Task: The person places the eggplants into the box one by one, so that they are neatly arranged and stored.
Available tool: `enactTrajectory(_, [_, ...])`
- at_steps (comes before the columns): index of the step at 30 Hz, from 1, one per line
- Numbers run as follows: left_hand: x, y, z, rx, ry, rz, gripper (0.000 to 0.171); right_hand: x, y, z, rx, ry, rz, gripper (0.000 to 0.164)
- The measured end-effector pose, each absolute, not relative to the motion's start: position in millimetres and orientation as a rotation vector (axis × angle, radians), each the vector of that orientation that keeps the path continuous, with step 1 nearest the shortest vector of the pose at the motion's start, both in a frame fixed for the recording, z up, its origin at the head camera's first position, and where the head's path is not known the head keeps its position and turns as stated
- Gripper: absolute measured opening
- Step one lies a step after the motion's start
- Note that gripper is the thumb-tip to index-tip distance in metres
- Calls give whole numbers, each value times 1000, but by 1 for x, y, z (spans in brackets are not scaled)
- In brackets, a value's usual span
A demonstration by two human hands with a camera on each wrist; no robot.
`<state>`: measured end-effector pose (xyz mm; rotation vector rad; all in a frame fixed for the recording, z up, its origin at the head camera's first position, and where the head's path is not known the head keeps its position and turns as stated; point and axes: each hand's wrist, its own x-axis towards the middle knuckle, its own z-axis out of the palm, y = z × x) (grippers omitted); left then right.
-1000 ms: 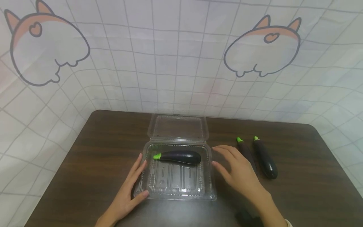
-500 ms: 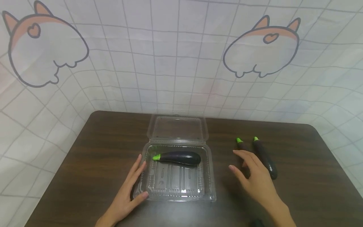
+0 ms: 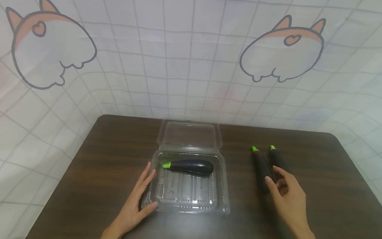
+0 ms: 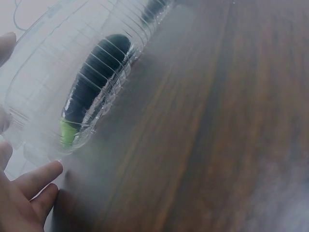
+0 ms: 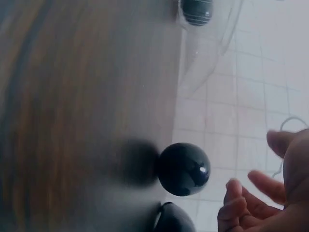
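Observation:
A clear plastic clamshell container (image 3: 191, 192) lies with its lid folded back on the table. Inside it, along the back, is a dark eggplant (image 3: 191, 166) with a green stem end at the left. My left hand (image 3: 132, 205) rests against the container's left side, fingers spread and nearly straight. To the right lie two more eggplants, a nearer-left one (image 3: 260, 166) and a right one (image 3: 277, 157). Over the right one's lower part hovers my right hand (image 3: 287, 199), thumb and fingers apart, hiding that end. In the right wrist view the fingers are off the eggplant ends (image 5: 184, 169).
The dark wood-grain table (image 3: 113, 159) has rounded back corners. A white grid-patterned cloth (image 3: 203, 73) with cartoon animal prints stands behind it and along both sides. The transparent lid (image 3: 191, 134) reaches toward the back edge.
My right hand has moved right, from beside the container to above the right eggplant. The left hand stays at the container, and the eggplant inside keeps its place.

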<state>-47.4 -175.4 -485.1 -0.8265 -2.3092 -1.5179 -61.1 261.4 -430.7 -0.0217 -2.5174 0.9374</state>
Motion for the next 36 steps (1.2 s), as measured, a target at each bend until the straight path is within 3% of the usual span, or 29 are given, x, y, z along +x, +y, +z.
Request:
enactTrajectory(6, [-45,-176,-485,-814,-2312,-1518,81,-61,258,-436,-185,-2538,990,36])
enactTrajectory(19, [-47,-173,-485,-831,-2302,-1512,81,-60,254,-452,-330,-2492,934,47])
enactTrajectory(36, [-47,-176,-483,-812,-2330,-1504,82,-62,245,-464,-207,-2516,860,56])
